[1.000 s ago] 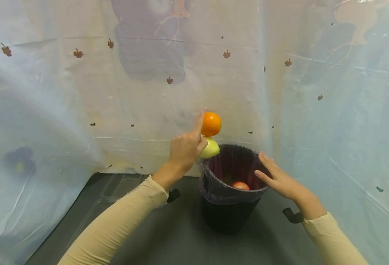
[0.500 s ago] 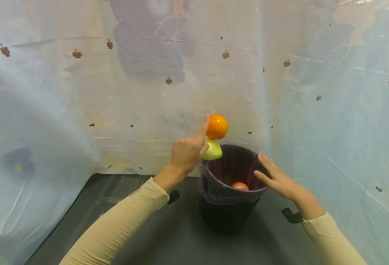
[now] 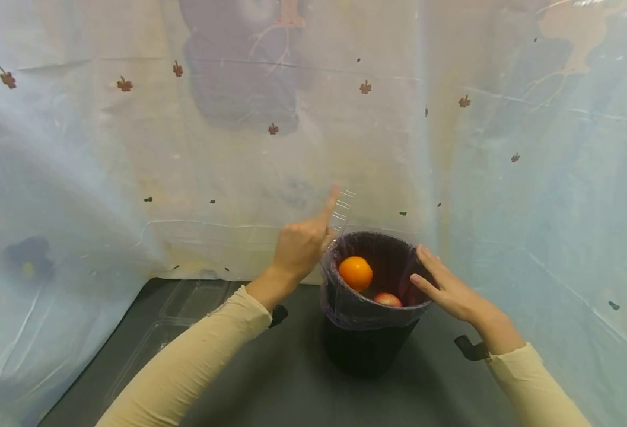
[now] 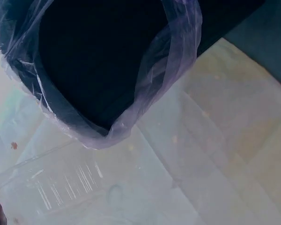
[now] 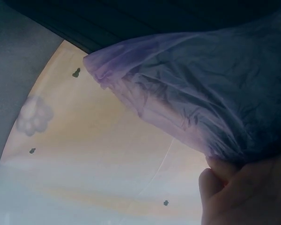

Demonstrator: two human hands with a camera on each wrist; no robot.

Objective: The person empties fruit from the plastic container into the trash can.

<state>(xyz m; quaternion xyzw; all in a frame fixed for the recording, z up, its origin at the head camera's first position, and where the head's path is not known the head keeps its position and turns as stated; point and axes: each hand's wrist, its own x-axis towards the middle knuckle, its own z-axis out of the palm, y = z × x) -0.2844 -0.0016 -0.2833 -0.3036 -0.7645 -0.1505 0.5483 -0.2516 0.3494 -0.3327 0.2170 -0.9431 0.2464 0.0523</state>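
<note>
In the head view my left hand pinches a clear ribbed plastic tray, index finger stretched along it, tilted at the bin's left rim. The tray also shows in the left wrist view, with a fingertip at the lower left corner. An orange is inside the dark bin, near its left wall, behind a red apple. A thin purplish bag lines the bin and folds over its rim. My right hand rests at the right rim with its fingers stretched out.
Flat clear plastic containers lie on the dark table at the left. A pale patterned plastic sheet hangs close behind the bin and along both sides.
The orange has dropped from the tray into the bin. The yellow-green fruit beside it has left the tray and is out of sight. My right hand has stayed put.
</note>
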